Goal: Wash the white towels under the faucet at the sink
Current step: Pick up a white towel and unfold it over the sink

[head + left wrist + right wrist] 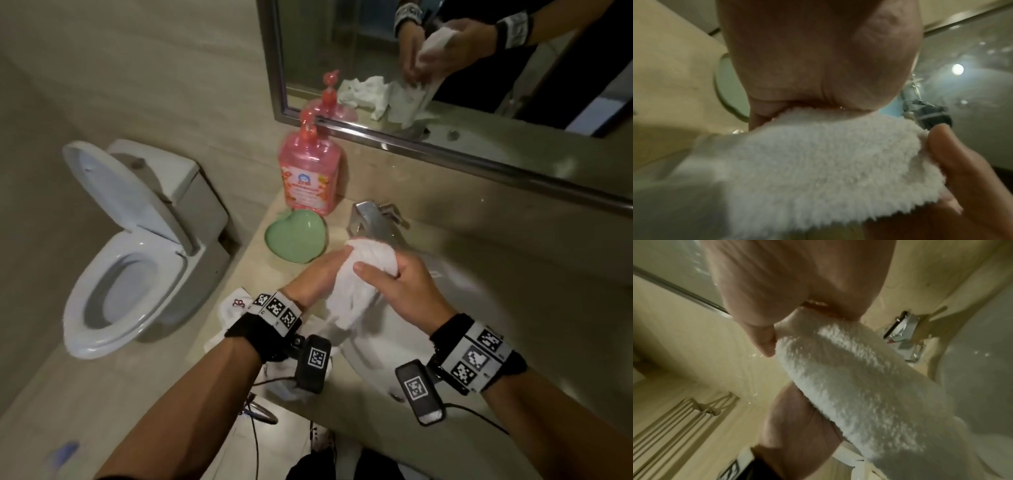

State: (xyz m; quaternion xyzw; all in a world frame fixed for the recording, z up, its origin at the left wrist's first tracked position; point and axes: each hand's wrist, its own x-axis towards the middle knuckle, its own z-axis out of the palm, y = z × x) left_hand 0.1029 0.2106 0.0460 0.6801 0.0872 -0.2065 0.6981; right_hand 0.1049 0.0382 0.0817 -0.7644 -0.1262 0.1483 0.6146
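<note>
Both hands hold one bunched white towel (356, 281) over the white sink (394, 329), just in front of the chrome faucet (371, 219). My left hand (318, 274) grips its left side and my right hand (387, 277) wraps its right side, thumb across the front. Up close, the fluffy towel (807, 162) fills the left wrist view below the palm. In the right wrist view the rolled towel (859, 386) runs diagonally, wet, with the faucet (902, 337) behind. More white towels (236, 305) lie on the counter under my left wrist.
A pink soap pump bottle (310, 168) and a green heart-shaped dish (296, 236) stand on the beige counter (260, 270) left of the faucet. A mirror (445, 51) hangs above. A toilet (137, 246) with raised lid stands to the left.
</note>
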